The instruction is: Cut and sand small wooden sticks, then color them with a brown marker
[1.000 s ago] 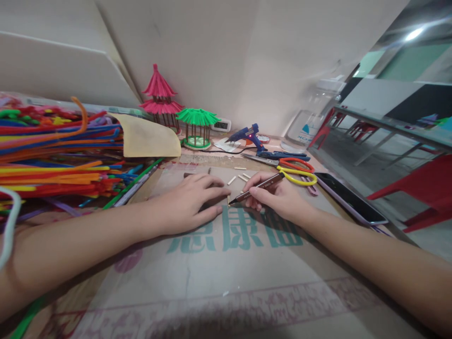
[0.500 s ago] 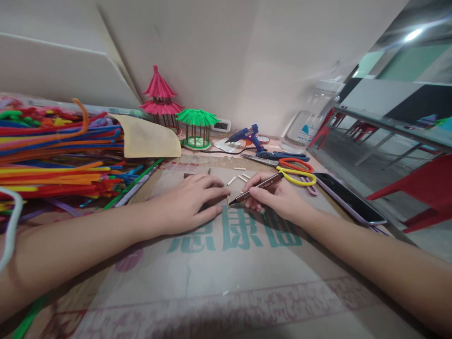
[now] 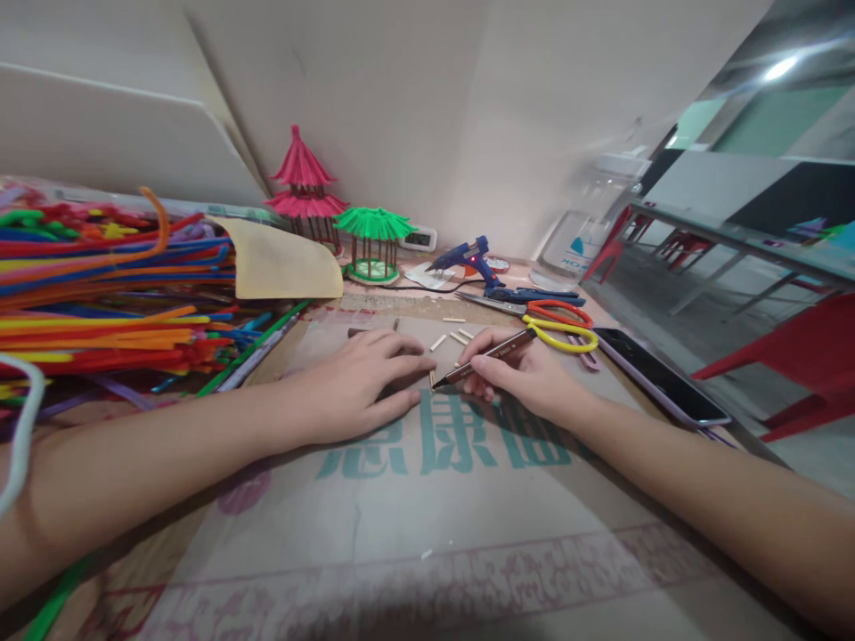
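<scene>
My left hand (image 3: pixel 361 383) lies on the cardboard sheet (image 3: pixel 427 499), fingers pressed down beside a small wooden stick piece (image 3: pixel 432 379) that reaches its fingertips. My right hand (image 3: pixel 527 374) grips a brown marker pen (image 3: pixel 484 356) in a writing hold. The pen's tip touches the end of that stick piece, right between the two hands. A few more short stick pieces (image 3: pixel 449 336) lie just beyond my fingers.
A heap of coloured pipe cleaners (image 3: pixel 107 294) fills the left. At the back stand a pink pagoda model (image 3: pixel 304 191), a green pavilion model (image 3: pixel 372 240) and a blue glue gun (image 3: pixel 464 258). Yellow-and-orange scissors (image 3: pixel 557 322) and a phone (image 3: pixel 661 376) lie to the right.
</scene>
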`<state>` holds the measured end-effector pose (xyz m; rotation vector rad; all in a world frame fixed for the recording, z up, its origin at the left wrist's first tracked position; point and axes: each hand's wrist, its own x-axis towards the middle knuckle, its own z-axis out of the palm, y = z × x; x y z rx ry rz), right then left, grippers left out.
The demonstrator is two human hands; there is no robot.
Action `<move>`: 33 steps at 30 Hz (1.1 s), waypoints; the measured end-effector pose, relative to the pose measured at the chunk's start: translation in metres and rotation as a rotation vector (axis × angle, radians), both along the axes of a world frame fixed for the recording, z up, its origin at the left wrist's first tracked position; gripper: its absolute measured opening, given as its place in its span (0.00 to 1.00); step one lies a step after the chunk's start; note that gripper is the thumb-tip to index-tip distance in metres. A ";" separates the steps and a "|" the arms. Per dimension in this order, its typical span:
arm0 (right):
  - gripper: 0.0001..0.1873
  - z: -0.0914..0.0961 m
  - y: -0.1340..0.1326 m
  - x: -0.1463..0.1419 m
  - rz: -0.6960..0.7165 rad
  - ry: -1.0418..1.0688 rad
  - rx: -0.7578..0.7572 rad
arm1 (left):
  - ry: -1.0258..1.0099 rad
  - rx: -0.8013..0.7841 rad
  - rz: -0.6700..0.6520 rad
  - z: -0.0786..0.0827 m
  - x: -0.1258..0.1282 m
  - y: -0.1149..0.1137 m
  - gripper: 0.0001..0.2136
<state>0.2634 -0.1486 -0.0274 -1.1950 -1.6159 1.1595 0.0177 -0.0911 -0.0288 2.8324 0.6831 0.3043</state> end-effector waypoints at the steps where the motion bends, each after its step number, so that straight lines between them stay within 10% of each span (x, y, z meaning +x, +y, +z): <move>1: 0.13 0.000 0.000 0.000 0.003 -0.005 -0.002 | -0.005 0.001 0.000 0.000 0.000 0.000 0.20; 18: 0.14 0.000 0.001 -0.001 -0.027 0.015 -0.016 | -0.133 0.227 -0.177 0.004 -0.004 -0.006 0.13; 33: 0.15 -0.002 0.001 0.002 -0.024 0.039 0.003 | -0.064 0.054 -0.088 -0.002 0.001 0.001 0.16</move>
